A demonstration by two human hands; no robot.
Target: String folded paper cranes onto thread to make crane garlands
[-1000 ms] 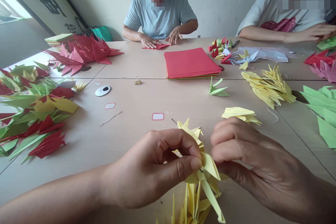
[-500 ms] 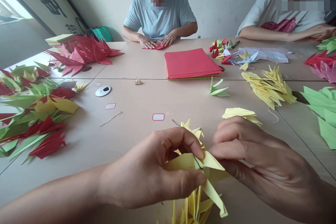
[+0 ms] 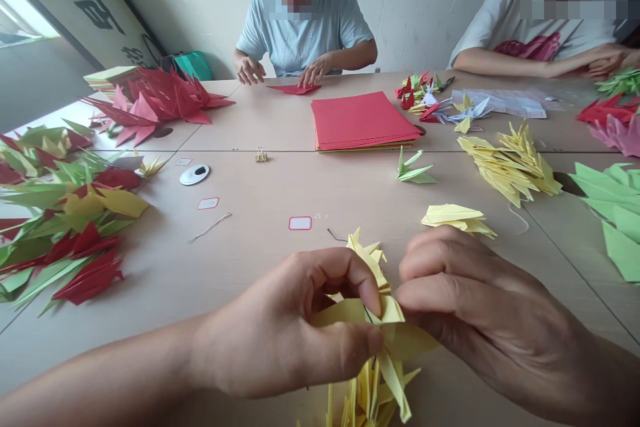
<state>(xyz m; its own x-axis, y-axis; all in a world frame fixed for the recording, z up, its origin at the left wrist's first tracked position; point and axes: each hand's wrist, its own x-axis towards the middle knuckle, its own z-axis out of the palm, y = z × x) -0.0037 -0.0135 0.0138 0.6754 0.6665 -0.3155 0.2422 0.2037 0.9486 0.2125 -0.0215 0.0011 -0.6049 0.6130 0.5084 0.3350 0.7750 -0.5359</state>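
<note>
A yellow origami crane (image 3: pixel 407 340) is held between my two hands, low in the middle of the view. My left hand (image 3: pixel 305 320) pinches its body between thumb and forefinger, with a dark thread running past the thumb. At the crane's right side, the bent fingers of my right hand (image 3: pixel 480 313) close on a wing; their tips are partly hidden. More yellow folded cranes (image 3: pixel 367 393) hang or lie below my left thumb, and others (image 3: pixel 367 250) show just beyond my fingers. A flattened yellow crane (image 3: pixel 457 217) lies past my right hand.
A stack of red paper (image 3: pixel 365 121) lies mid-table. Piled cranes (image 3: pixel 75 213) cover the left; yellow cranes (image 3: pixel 513 163) and green cranes (image 3: pixel 613 207) lie right. A binder clip (image 3: pixel 261 155), googly eye (image 3: pixel 195 175) and looped wire (image 3: pixel 210 227) are nearby. Two people sit opposite, one at red paper (image 3: pixel 295 89).
The crane in my hands has turned slightly, its upper flap and narrow point shifting left. My right hand has moved a little left. Across the table, a person's hand has lifted off the red paper.
</note>
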